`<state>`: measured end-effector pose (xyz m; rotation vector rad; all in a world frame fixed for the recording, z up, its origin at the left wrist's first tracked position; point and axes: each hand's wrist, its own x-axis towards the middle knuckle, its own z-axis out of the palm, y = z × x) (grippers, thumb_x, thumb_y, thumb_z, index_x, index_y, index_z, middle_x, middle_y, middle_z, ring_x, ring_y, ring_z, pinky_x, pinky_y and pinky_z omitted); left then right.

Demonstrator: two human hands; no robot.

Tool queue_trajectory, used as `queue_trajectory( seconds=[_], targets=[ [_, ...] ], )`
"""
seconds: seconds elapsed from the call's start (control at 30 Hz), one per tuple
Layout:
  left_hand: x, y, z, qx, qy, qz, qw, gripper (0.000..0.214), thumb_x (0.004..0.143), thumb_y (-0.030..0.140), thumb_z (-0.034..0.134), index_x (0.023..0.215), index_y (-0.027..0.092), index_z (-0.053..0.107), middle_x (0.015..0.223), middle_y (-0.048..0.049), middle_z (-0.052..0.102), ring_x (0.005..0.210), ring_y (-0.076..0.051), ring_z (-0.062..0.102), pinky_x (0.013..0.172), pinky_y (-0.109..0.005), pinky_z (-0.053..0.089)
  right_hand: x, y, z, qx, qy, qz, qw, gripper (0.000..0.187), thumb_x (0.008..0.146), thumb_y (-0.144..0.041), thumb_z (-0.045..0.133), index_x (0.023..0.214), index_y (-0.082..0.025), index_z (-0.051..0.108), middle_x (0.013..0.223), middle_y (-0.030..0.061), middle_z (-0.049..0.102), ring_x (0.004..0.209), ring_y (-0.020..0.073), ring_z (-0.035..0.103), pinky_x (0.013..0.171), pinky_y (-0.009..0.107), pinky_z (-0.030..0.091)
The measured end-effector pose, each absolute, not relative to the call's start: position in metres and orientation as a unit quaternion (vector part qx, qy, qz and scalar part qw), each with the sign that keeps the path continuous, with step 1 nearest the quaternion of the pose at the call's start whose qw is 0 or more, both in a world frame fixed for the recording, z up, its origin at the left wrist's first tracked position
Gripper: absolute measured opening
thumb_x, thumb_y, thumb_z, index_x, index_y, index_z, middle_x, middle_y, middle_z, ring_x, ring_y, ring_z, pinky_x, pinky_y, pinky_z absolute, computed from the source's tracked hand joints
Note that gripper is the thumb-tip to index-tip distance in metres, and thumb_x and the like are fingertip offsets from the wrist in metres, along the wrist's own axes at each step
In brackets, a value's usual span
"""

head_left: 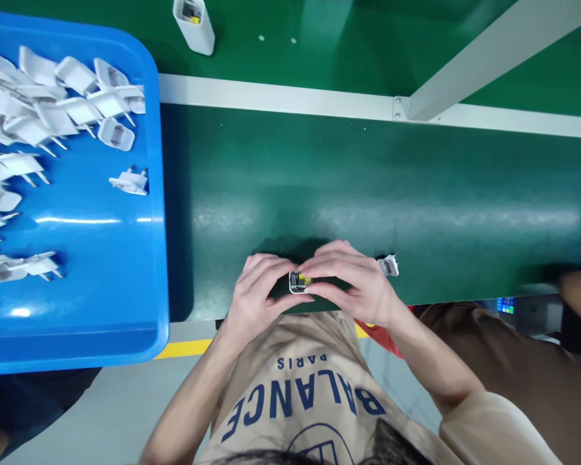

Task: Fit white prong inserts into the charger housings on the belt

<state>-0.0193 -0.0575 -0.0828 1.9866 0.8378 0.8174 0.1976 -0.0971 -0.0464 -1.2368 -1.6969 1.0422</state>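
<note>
Close to the front edge of the green bench, a small white charger housing is held between both hands. Its opening faces up and shows a circuit with a yellow part inside. The thumb and fingers of my left hand close on its left side. My right hand pinches it from the right, fingertips at the rim. Just right of my right hand, a white plug cap with metal prongs lies on the bench; my hand hides part of it.
A blue tray at the left holds many white plug caps. Beyond the white rail stands another open white housing with parts inside. A white post slants over the back right. Other people sit at both sides.
</note>
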Motion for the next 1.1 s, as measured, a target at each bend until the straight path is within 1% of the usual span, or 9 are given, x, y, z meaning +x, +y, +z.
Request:
queue_trajectory(
  seconds=[0.2, 0.3, 0.47, 0.6, 0.7, 0.83, 0.97, 1.1],
  targets=[
    [-0.018, -0.057, -0.081, 0.781, 0.331, 0.333, 0.412, 0.031, 0.093, 0.042, 0.079, 0.111, 0.020, 0.067, 0.098, -0.0048, 0.076, 0.092, -0.021, 0.068, 0.083, -0.037, 0.052, 0.205, -0.086, -0.042, -0.469, -0.671, 0.443, 0.366, 0.009, 0.100, -0.025, 0.073, 0.109, -0.024, 0.075, 0.107, 0.0043, 0.079, 0.102, 0.0211, 0.069, 0.094, 0.040, 0.056],
    [-0.018, -0.056, -0.081, 0.777, 0.333, 0.335, 0.415, 0.033, 0.091, 0.043, 0.080, 0.111, 0.020, 0.068, 0.097, -0.0046, 0.075, 0.091, -0.021, 0.068, 0.083, -0.037, 0.052, 0.206, -0.082, -0.044, -0.466, -0.658, 0.459, 0.372, 0.009, 0.099, -0.030, 0.074, 0.107, -0.024, 0.077, 0.103, 0.0039, 0.080, 0.099, 0.0205, 0.070, 0.092, 0.039, 0.056],
    [-0.019, -0.057, -0.081, 0.772, 0.340, 0.331, 0.422, 0.041, 0.087, 0.052, 0.080, 0.108, 0.019, 0.068, 0.097, -0.0041, 0.075, 0.087, -0.020, 0.067, 0.082, -0.036, 0.051, 0.205, -0.081, -0.051, -0.455, -0.635, 0.482, 0.396, 0.012, 0.098, -0.032, 0.076, 0.107, -0.025, 0.077, 0.102, 0.0046, 0.080, 0.097, 0.0210, 0.072, 0.090, 0.041, 0.057],
    [-0.019, -0.057, -0.080, 0.765, 0.340, 0.331, 0.437, 0.041, 0.086, 0.049, 0.082, 0.109, 0.018, 0.067, 0.096, -0.0038, 0.075, 0.086, -0.020, 0.067, 0.082, -0.035, 0.050, 0.204, -0.081, -0.056, -0.453, -0.632, 0.473, 0.414, 0.014, 0.098, -0.032, 0.077, 0.109, -0.026, 0.078, 0.100, 0.0045, 0.081, 0.093, 0.0213, 0.074, 0.089, 0.042, 0.057],
    [-0.019, -0.057, -0.081, 0.755, 0.340, 0.345, 0.442, 0.037, 0.090, 0.044, 0.081, 0.112, 0.019, 0.066, 0.097, -0.0041, 0.075, 0.087, -0.020, 0.067, 0.082, -0.036, 0.050, 0.204, -0.081, -0.058, -0.448, -0.640, 0.468, 0.413, 0.014, 0.098, -0.031, 0.076, 0.111, -0.026, 0.078, 0.100, 0.0045, 0.081, 0.092, 0.0221, 0.076, 0.089, 0.043, 0.057],
    [-0.019, -0.058, -0.085, 0.748, 0.332, 0.359, 0.450, 0.031, 0.094, 0.038, 0.078, 0.115, 0.018, 0.065, 0.098, -0.0055, 0.075, 0.089, -0.021, 0.067, 0.083, -0.037, 0.051, 0.204, -0.082, -0.058, -0.436, -0.657, 0.460, 0.408, 0.020, 0.098, -0.027, 0.077, 0.118, -0.024, 0.075, 0.103, 0.0059, 0.081, 0.092, 0.0229, 0.077, 0.088, 0.045, 0.058],
    [-0.019, -0.059, -0.087, 0.743, 0.330, 0.361, 0.457, 0.031, 0.096, 0.038, 0.076, 0.117, 0.018, 0.065, 0.099, -0.0060, 0.075, 0.090, -0.021, 0.068, 0.083, -0.037, 0.051, 0.207, -0.087, -0.052, -0.448, -0.686, 0.434, 0.375, 0.021, 0.101, -0.023, 0.072, 0.122, -0.026, 0.072, 0.110, 0.0065, 0.079, 0.095, 0.0250, 0.075, 0.088, 0.047, 0.059],
    [-0.021, -0.060, -0.088, 0.740, 0.327, 0.358, 0.466, 0.030, 0.096, 0.034, 0.075, 0.120, 0.019, 0.064, 0.103, -0.0070, 0.075, 0.095, -0.022, 0.067, 0.086, -0.039, 0.052, 0.206, -0.095, -0.045, -0.475, -0.750, 0.329, 0.321, 0.022, 0.103, -0.028, 0.067, 0.125, -0.026, 0.072, 0.122, 0.0119, 0.074, 0.104, 0.0290, 0.069, 0.083, 0.049, 0.060]
  ],
)
